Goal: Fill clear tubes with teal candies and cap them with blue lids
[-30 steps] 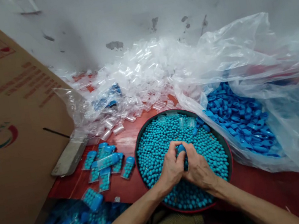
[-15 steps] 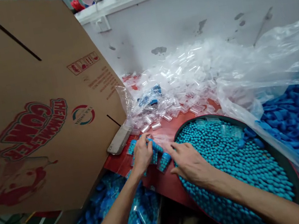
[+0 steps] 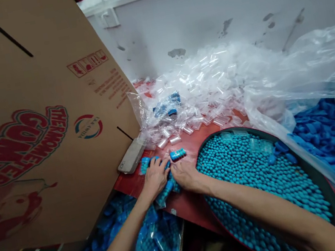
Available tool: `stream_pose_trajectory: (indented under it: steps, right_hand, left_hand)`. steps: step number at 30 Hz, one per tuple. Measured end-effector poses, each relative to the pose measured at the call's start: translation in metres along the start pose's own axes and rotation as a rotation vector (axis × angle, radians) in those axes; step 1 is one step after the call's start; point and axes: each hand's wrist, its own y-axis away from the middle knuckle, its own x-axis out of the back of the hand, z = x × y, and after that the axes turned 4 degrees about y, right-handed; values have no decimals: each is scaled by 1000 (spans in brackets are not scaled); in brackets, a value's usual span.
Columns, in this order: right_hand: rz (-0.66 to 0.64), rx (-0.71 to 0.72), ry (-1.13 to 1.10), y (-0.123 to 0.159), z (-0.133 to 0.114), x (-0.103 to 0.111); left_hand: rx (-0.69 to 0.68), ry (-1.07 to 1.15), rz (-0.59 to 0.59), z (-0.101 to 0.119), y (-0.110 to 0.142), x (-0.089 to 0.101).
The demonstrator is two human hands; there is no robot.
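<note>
Has left hand (image 3: 155, 178) over and right hand (image 3: 185, 176) against the capped bead tubes (image 3: 165, 191) on the red bench (image 3: 185, 208), beside the tub (image 3: 333, 200) rather than in its beads (image 3: 242, 164); cannot tell whether clenched in either grip.

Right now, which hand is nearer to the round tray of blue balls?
Right. The right hand is just beside the tray, its forearm crossing above it; the left hand is farther off, beyond the right hand, on the blue-capped packets.

Blue-capped containers (image 3: 177, 154) on red tabletop (image 3: 187, 209)
</note>
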Motion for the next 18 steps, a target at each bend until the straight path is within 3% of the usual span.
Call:
stream_pose_trajectory:
  steps: [4,8,13,15,18]
  right_hand:
    - [63,17,-31,5,-10,-2]
    - [191,18,29,-5,7,2]
    - [-32,-35,-3,-19,29,3]
    - [-34,-20,-35,-15,18,0]
    - [40,-26,-83,-2,-25,-4]
  left_hand:
    - [53,-133,76,0,22,2]
    - [112,-199,115,-2,21,5]
    - [171,-197,-36,-11,11,9]
    - [129,-228,-49,-13,18,11]
    - [139,-273,-43,-24,47,15]
